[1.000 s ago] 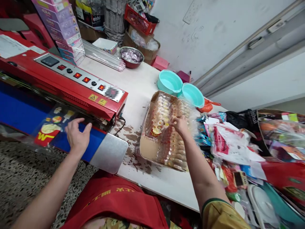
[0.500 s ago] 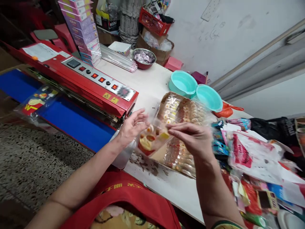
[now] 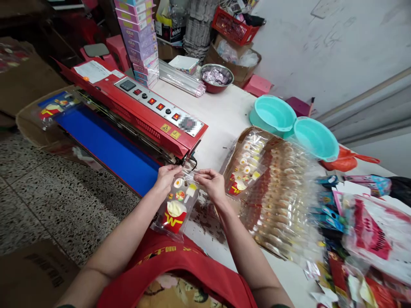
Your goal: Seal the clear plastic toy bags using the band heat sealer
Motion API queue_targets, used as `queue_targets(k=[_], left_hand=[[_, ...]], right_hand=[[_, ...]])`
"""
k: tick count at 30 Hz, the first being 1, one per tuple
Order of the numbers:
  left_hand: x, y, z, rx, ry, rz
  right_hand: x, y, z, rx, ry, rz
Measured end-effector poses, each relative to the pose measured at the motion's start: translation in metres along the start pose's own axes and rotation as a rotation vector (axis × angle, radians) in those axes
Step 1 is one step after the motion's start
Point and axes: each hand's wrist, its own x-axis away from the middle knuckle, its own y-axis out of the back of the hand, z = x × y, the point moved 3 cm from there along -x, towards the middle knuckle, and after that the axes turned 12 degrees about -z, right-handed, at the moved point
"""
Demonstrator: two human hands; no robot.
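A clear plastic bag (image 3: 176, 209) hangs between my hands, with a red-and-yellow fries piece and small food-shaped pieces showing inside. My left hand (image 3: 167, 176) pinches its top edge at one corner. The other corner is pinched by my right hand (image 3: 211, 183), so the edge is stretched between them. Just beyond my fingers is the near end of a red sealing machine (image 3: 150, 115) with a blue conveyor belt (image 3: 109, 147). To the right, a cardboard tray (image 3: 234, 149) holds rows of similar filled bags (image 3: 279, 201).
Another filled bag (image 3: 53, 109) lies at the belt's far end. Two turquoise basins (image 3: 272, 113) stand behind the tray. A metal bowl (image 3: 216, 79) of small packets and a stack of boxes (image 3: 139, 47) are at the back. Assorted packaging (image 3: 369, 231) is heaped at right.
My hands have brought the bag left and down from over the tray, and my left hand has closed on its edge. The bag on the belt has moved to the far end. The view has shifted.
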Motion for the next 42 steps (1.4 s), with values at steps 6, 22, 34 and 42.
queue_targets(k=[6, 22, 34, 42], left_hand=[[-0.029, 0.036, -0.017, -0.118, 0.044, -0.035], [-0.02, 0.072, -0.057, -0.665, -1.214, -0.576], [0.065, -0.042, 0.007, -0.281, -0.533, 0.44], [0.059, -0.037, -0.004, -0.07, -0.132, 0.658]], right_hand=[[-0.032, -0.055, -0.03, -0.095, -0.083, -0.049], [-0.087, 0.14, -0.038, 0.689, -0.134, -0.94], [0.028, 0.086, 0.059, 0.809, 0.515, -0.669], [0.038, 0.05, 0.056, 0.331, 0.473, -0.195]])
